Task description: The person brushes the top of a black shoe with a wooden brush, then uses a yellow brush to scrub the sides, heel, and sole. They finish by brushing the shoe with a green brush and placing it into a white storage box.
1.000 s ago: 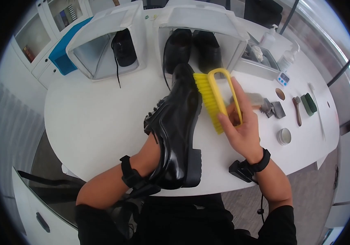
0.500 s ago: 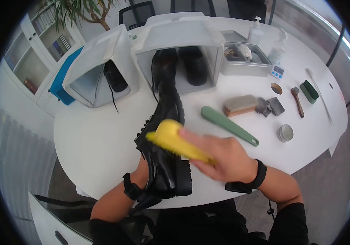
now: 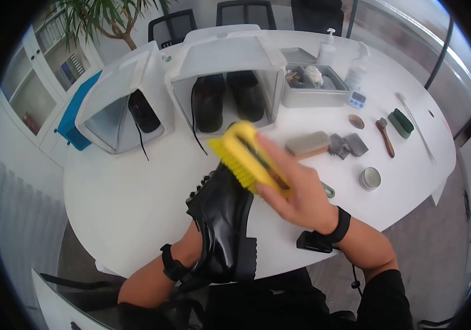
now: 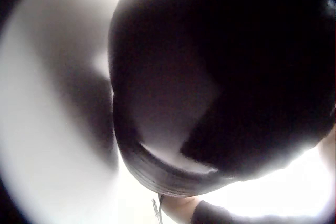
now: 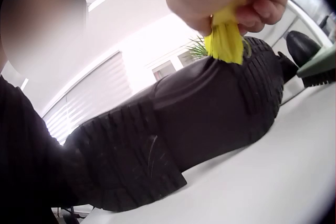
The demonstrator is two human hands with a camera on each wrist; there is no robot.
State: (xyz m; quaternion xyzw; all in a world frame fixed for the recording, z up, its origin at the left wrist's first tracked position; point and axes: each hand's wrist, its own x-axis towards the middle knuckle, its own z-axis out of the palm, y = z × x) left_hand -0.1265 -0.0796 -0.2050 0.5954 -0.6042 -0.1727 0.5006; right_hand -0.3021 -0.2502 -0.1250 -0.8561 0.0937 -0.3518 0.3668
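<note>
A glossy black lace-up shoe [image 3: 219, 231] lies sideways near the table's front edge, its tread turned to the right. My left forearm [image 3: 189, 247] runs up to the shoe's left side, and the left hand is hidden by it. Black leather of the shoe [image 4: 157, 66] fills most of the left wrist view. My right hand [image 3: 304, 192] grips a yellow scrub brush [image 3: 246, 157] by its loop handle, over the toe end. In the right wrist view, the brush's yellow bristles [image 5: 226, 43] meet the upper edge of the shoe [image 5: 205, 113] near the sole.
Two white boxes [image 3: 224, 49] at the back hold black shoes [image 3: 209, 104]. To the right are a wooden brush [image 3: 308, 144], grey cloths [image 3: 348, 146], a round tin [image 3: 370, 179], a small brush [image 3: 385, 137], a green brush [image 3: 400, 123] and a metal tray [image 3: 315, 99]. A green handle [image 3: 329, 190] shows behind my right hand.
The yellow brush swept from the shoe's right side back across its middle, then forward to the toe end. My right hand kept its grip. The head view also shifted.
</note>
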